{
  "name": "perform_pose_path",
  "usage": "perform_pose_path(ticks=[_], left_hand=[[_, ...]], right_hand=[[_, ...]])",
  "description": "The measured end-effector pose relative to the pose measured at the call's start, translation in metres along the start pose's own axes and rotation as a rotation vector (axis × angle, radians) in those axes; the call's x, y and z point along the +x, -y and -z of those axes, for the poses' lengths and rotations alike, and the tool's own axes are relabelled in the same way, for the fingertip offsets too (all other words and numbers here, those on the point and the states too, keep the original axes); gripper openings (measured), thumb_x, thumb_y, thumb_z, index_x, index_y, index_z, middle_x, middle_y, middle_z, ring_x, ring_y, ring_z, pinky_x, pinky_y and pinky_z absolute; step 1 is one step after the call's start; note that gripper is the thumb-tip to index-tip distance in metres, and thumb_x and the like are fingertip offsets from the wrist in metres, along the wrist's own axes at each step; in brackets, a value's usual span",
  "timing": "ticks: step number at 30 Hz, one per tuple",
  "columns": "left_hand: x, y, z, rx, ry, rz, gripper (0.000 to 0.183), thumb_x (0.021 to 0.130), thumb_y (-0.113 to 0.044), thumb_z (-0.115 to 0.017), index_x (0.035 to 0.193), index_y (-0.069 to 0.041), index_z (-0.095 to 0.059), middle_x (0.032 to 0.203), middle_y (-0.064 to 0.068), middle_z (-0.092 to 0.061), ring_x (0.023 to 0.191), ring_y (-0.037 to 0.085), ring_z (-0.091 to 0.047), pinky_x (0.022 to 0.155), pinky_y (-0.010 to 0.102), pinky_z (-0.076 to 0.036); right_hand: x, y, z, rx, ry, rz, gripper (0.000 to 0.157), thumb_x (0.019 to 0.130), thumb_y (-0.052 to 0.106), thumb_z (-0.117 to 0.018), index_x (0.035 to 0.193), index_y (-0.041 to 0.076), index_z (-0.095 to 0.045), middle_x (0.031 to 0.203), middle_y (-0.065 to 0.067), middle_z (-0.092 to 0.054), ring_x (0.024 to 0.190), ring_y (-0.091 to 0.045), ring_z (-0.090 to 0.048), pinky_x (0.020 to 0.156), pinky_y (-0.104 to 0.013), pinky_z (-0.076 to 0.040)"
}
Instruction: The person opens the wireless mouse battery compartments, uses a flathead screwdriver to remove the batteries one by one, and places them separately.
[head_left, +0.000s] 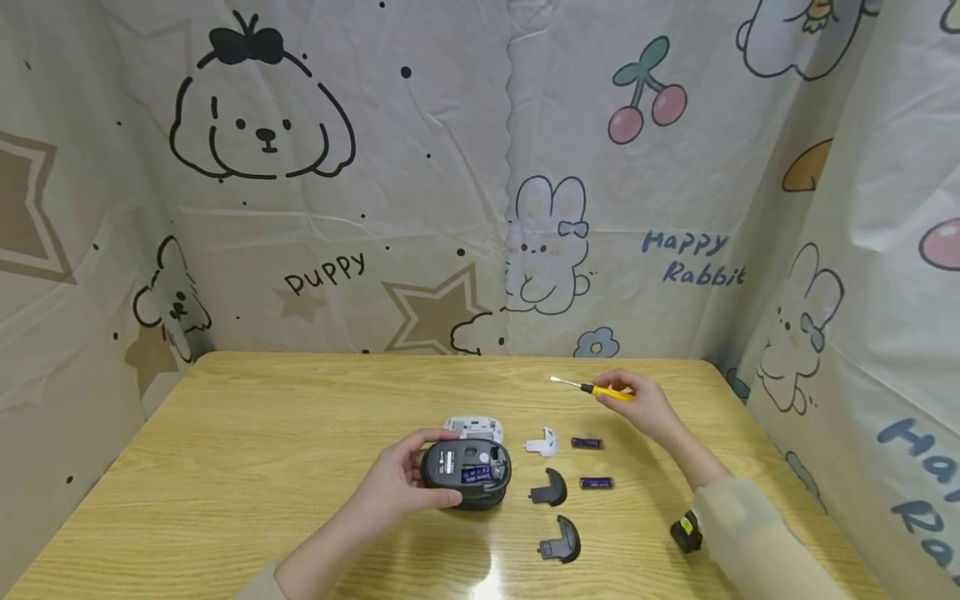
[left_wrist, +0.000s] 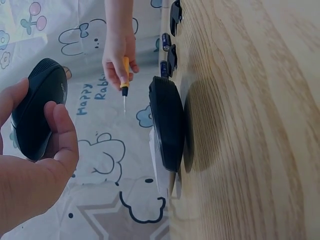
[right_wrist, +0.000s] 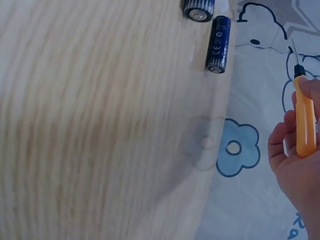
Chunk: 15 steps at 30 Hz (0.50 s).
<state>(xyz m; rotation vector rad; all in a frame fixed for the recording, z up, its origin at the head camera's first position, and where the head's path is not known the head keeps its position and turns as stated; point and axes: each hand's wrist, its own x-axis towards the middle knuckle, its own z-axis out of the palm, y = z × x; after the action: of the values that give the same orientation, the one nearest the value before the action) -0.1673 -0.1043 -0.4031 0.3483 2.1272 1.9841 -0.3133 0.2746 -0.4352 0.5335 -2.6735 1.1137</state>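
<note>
My left hand (head_left: 397, 479) grips a black computer mouse (head_left: 465, 467) above the table, its underside facing the head camera. A battery (head_left: 476, 474) with a dark purple label lies in its open compartment. In the left wrist view a second black mouse (left_wrist: 167, 125) rests on the table, apart from the held one. Behind it is a white mouse (head_left: 474, 427), partly covered in the head view. My right hand (head_left: 633, 404) holds a screwdriver (head_left: 611, 392) by its yellow handle, the metal tip pointing left, raised off the table in the right wrist view.
Right of the mice lie a white battery cover (head_left: 543, 442) and two black covers (head_left: 551, 488) (head_left: 561, 540). Two loose batteries (head_left: 587, 443) (head_left: 596, 482) are farther right. A black object with a yellow patch (head_left: 686, 532) stands near my right sleeve. Printed curtains (head_left: 420, 167) surround the wooden table (head_left: 262, 433).
</note>
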Motion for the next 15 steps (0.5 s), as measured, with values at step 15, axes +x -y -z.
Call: perform_pose_path(ticks=[15], left_hand=[[0.000, 0.002, 0.001, -0.016, 0.008, 0.001, 0.070, 0.067, -0.005, -0.083, 0.129, -0.007, -0.051, 0.115, 0.020, -0.062, 0.098, 0.021, -0.062, 0.080, 0.026, -0.054]], right_hand=[[0.004, -0.030, -0.004, -0.069, 0.017, -0.091, 0.019, 0.085, 0.015, -0.070, 0.102, 0.007, -0.068, 0.103, -0.010, -0.067, 0.094, -0.026, -0.055, 0.081, -0.037, -0.044]])
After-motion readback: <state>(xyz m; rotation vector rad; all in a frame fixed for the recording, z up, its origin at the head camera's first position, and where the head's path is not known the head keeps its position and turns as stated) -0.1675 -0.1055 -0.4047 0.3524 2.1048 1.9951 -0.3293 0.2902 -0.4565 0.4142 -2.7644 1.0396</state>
